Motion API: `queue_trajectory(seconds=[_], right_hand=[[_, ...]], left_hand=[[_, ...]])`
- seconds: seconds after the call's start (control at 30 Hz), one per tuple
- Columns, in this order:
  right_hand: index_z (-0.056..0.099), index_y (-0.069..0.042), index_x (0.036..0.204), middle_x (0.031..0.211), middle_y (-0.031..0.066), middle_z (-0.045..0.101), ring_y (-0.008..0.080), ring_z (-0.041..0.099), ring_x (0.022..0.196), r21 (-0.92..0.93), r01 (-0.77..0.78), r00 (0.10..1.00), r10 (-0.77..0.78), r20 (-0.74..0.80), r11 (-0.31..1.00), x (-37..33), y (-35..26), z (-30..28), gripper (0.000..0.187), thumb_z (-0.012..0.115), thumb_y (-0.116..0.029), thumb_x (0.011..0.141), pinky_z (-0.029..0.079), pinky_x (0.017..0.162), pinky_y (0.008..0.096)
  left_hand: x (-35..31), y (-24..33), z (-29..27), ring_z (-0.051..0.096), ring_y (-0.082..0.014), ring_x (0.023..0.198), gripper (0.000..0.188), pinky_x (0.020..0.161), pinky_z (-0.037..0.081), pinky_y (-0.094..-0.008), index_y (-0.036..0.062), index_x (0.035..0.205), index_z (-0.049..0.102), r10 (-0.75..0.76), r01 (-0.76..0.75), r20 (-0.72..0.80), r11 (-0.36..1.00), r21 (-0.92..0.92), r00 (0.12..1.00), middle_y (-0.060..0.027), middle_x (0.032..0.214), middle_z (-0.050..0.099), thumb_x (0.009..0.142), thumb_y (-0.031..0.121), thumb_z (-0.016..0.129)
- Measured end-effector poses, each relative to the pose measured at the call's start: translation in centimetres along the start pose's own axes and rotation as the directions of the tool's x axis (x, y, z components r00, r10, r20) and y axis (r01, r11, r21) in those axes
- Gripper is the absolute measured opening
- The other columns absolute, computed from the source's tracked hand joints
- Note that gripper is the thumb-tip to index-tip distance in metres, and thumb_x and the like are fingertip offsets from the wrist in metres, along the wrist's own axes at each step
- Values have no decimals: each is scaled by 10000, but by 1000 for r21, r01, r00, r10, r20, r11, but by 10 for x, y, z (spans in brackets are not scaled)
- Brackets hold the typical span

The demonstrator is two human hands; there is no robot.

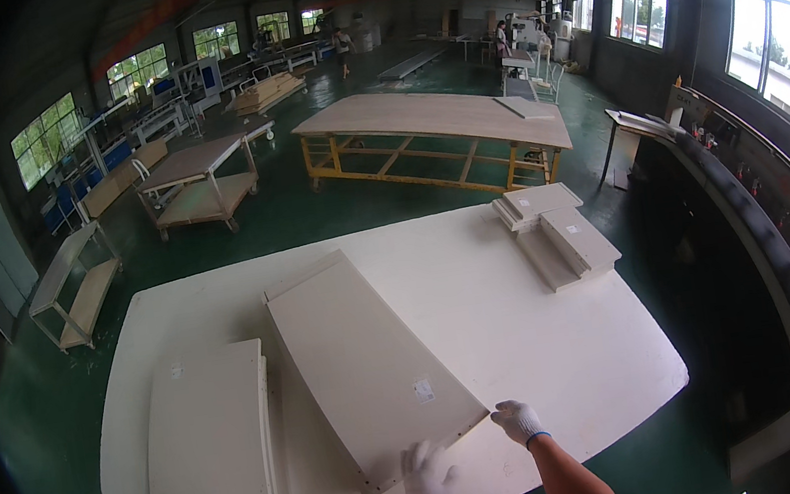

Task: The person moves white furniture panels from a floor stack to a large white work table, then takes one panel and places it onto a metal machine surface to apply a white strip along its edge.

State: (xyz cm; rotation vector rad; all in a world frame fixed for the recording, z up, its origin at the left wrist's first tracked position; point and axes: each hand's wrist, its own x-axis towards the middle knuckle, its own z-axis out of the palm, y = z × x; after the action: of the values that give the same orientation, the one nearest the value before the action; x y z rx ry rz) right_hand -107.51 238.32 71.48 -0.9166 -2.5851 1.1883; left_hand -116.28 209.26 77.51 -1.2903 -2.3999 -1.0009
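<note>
A long off-white panel stack (358,343) lies slantwise across the middle of the white worktable (521,351). It has a small white label near its close right corner and small holes along its near edge. My left hand (430,482), in a white knit glove, is at that near edge, somewhat blurred, with fingers stretched out and thumb apart. At the panel's near right corner is my right hand (518,422), gloved too, with its fingers curled together. Whatever those fingers hold is hidden.
More off-white panels (205,440) are stacked on the left of the table. Smaller boards and box-shaped parts (565,238) sit at the far right. Beyond stand a yellow-framed table (429,126) and a wheeled cart (204,178). A long machine (750,187) flanks the right side.
</note>
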Motion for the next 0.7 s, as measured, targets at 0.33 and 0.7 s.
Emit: queue_trajectory(seconds=[0.33, 0.7], right_hand=[[732, 61, 1100, 994, 145, 766, 230, 707, 926, 281, -167, 986, 158, 55, 945, 53, -46, 27, 430, 778, -322, 911, 552, 827, 365], [699, -37, 1064, 995, 78, 722, 222, 719, 914, 891, -281, 868, 490, 77, 357, -4, 104, -73, 234, 733, -244, 959, 618, 763, 422]], left_hand=[[-28, -77, 11, 451, -502, 1405, 898, 1185, 350, -583, -101, 1462, 445, -661, 645, 11, 736, 207, 750, -355, 1491, 485, 772, 372, 770], [-49, 58, 45, 718, -276, 1016, 565, 866, 584, -446, -33, 1233, 642, -649, 837, 529, 440, -326, 547, -148, 1144, 734, 877, 377, 798]])
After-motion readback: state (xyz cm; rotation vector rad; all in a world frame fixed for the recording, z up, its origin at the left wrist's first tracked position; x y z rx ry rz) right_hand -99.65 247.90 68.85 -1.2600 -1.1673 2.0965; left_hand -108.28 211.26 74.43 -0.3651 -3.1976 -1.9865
